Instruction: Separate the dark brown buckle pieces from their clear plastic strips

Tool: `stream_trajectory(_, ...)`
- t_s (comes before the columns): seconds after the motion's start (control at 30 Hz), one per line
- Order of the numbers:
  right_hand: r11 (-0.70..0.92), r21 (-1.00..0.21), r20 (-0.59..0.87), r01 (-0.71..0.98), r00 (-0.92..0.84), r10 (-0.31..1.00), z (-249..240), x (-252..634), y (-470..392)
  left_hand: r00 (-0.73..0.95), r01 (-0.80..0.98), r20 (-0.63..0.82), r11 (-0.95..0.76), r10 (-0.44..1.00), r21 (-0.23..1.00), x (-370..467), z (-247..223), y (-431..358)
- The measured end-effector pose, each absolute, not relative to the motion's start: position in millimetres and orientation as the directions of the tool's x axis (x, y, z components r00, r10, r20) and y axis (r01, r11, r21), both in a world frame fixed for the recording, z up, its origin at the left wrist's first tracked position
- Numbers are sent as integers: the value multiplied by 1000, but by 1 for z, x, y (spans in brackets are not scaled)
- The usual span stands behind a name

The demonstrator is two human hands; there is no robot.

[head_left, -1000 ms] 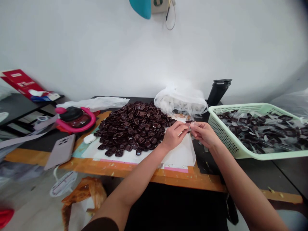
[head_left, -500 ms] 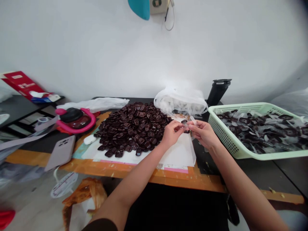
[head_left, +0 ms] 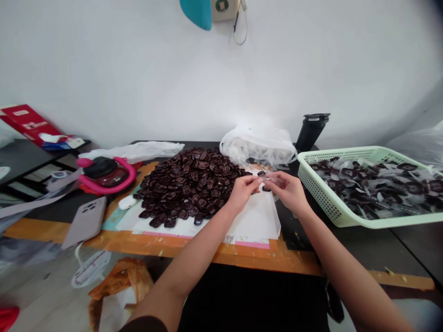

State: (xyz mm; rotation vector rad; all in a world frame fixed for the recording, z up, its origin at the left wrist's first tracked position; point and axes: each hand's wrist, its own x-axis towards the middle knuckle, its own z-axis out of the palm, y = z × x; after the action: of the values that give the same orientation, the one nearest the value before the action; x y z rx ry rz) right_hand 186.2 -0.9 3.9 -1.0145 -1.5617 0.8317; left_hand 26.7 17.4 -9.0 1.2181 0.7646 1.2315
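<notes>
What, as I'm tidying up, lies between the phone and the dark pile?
In the head view: a rounded white object, a teal sheet, some white paper and an orange strip.

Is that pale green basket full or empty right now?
Largely full: dark plastic pieces and translucent strips spread across the inside of the pale green basket, hiding its bottom.

No wording, brand or number is legible. White lettering on the red rectangular cardboard box (head_left: 31,123) at the far left is too small and blurred to read, as is the reddish print on the white oval card (head_left: 90,269) below the table edge. A pale label on the black cylindrical container (head_left: 311,133) shows no readable characters.
</notes>
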Motion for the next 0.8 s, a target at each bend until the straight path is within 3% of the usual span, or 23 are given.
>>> stream_trajectory(0.17,430,-844,432,320,-68,899,4,185,-3,249,-319,160,-75,955,945,25,-12,19)
stream_trajectory(0.33,423,-858,428,292,-49,902,5,182,-3,192,-227,194,-149,962,962,27,-6,15)
stream_trajectory(0.47,335,-932,337,137,-10,941,1,180,0,98,-132,292,-279,951,951,28,-5,13)
stream_trajectory(0.57,165,-984,169,-65,-48,985,1,181,2,45,35,493,-495,869,868,28,-6,10)
stream_trajectory(0.7,-81,-951,-11,-299,-229,973,5,186,2,163,320,666,-677,728,662,28,-8,2)
stream_trajectory(0.8,-72,-932,11,-356,-227,974,7,189,2,236,445,690,-707,685,550,26,-9,0)
